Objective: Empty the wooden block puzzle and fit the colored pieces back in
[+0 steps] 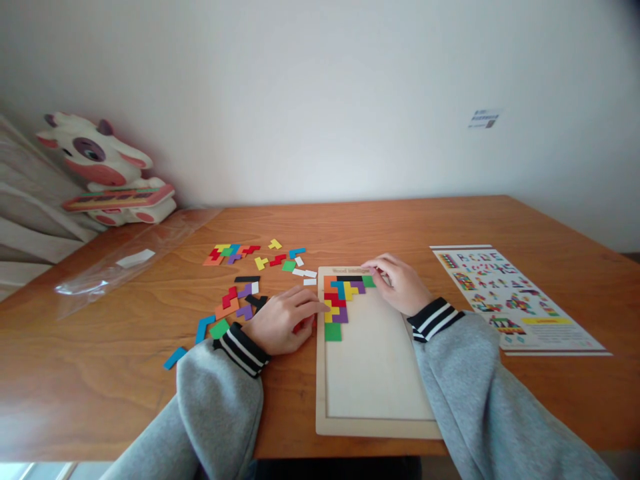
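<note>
A wooden puzzle tray (380, 427) lies before me with coloured pieces fitted in its upper left. My left hand (285, 320) rests at the tray's left rim, index finger stretched onto a yellow piece (329, 316). A red piece (300, 327) shows under that hand, partly hidden; I cannot tell if it is held. My right hand (403, 287) is at the tray's top rim, its fingertips pinched on a small purple piece (373, 271), mostly covered. Just beside those fingertips, a green piece (368, 281) sits in the tray. Lower down, a green square (333, 332) lies against the left rim.
Loose pieces lie left of the tray, including a black bar (247, 279) and a blue piece (175, 358). A printed pattern sheet (520, 300) is on the right. At the back left stand a toy cow (115, 167) and a clear plastic bag (100, 280).
</note>
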Available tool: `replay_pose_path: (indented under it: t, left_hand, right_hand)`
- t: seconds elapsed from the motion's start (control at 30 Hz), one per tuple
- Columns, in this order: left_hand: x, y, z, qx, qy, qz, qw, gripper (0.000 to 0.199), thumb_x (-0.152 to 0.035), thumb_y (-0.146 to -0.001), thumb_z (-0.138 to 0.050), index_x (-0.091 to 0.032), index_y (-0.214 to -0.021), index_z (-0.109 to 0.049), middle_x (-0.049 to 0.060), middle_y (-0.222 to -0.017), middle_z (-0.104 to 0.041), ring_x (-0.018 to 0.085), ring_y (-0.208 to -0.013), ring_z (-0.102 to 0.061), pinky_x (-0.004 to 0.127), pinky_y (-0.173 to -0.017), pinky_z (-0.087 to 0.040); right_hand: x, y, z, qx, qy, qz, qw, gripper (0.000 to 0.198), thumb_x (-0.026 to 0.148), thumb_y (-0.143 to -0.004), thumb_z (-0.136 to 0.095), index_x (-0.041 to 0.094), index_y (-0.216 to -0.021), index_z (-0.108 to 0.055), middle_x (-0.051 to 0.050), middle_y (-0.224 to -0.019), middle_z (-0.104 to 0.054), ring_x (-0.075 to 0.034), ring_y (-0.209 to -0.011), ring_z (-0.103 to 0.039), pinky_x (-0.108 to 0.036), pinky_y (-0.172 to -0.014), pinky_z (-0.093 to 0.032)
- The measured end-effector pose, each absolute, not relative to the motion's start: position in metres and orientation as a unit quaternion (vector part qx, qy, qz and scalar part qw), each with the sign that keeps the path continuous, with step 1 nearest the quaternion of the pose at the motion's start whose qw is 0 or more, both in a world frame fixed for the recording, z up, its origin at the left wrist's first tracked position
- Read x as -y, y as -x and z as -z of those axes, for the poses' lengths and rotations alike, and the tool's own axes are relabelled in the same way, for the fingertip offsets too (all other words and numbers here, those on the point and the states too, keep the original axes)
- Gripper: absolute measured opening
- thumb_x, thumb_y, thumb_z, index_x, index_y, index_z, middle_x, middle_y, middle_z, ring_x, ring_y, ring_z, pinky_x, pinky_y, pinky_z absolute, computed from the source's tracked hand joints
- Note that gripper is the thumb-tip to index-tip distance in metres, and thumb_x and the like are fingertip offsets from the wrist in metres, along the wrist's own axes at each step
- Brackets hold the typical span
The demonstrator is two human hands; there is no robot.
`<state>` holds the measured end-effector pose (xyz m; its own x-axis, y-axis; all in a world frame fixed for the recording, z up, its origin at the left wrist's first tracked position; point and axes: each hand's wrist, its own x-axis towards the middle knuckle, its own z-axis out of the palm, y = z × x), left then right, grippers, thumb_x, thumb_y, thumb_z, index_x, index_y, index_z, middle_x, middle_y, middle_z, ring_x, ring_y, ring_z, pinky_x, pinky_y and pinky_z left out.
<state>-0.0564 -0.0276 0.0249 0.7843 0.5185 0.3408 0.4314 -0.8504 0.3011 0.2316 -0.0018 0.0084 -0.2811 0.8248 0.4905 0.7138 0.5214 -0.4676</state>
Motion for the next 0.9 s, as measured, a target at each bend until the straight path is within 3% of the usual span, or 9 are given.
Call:
replay_pose_path:
  t: [0.5,0.9]
  left_hand:
    - [0.022,0.059,-0.018,-0.303,-0.929,-0.200,0.066,0.041,-0.003,-0.083,-0.048,-0.022,-0.116,-0.063,0.006,-0.109,-0.065,0.021,-0.099,-0.059,0.036,-0.089,-0.052]
    - [0.016,0.064,-0.013,-0.409,-0.883,-0.231,0.011,0.027,-0.009,-0.091,-0.047,-0.021,-0.109,-0.064,0.007,-0.105,-0.064,0.023,-0.097,-0.059,0.037,-0.085,-0.052]
  right_hand:
    - [0.002,-0.232,-0.008,0.802,0.479,-0.078,0.348,0.023,0.017,-0.093,-0.047,0.022,-0.098,-0.068,-0.007,-0.094,-0.067,-0.022,-0.092,-0.064,-0.036,-0.083,-0.051]
    - [0.002,-0.231,-0.008,0.801,0.480,-0.081,0.348,0.024,0.018,-0.093,-0.046,0.021,-0.098,-0.069,-0.008,-0.095,-0.068,-0.022,-0.091,-0.065,-0.037,-0.083,-0.052]
